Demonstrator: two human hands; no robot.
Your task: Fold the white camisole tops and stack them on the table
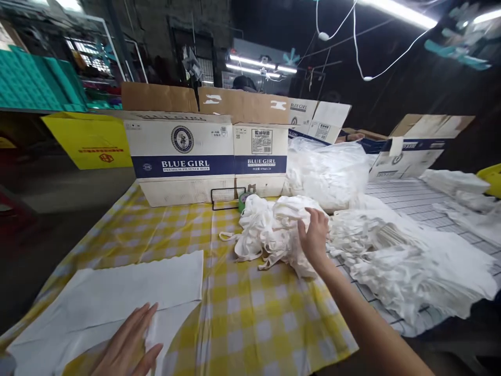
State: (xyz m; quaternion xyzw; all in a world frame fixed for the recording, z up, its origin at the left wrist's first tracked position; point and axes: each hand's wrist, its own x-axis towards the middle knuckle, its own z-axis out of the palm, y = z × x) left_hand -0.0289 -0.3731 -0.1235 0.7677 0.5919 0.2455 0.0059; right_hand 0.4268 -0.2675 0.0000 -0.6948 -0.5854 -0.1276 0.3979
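Fingers apart, my left hand [127, 344] lies at the bottom left on a flat white cloth piece [141, 284], which has a curved cut edge. Farther up the table, my right hand [315, 235] reaches over a crumpled pile of white fabric pieces [270, 224] with thin straps or loops hanging out. Its thumb and fingers are spread, and nothing shows between them. Whether its fingertips touch the pile I cannot tell. Both lie on a yellow-and-white checked cloth [242, 318].
White cartons [183, 167] marked BLUE GIRL stand behind the pile, with a green tape roll [244, 201] and a black wire frame [227, 199] in front. To the right are a clear plastic bag of white fabric [329, 167] and a stacked white heap [407, 256]. A yellow bag [94, 141] hangs left.
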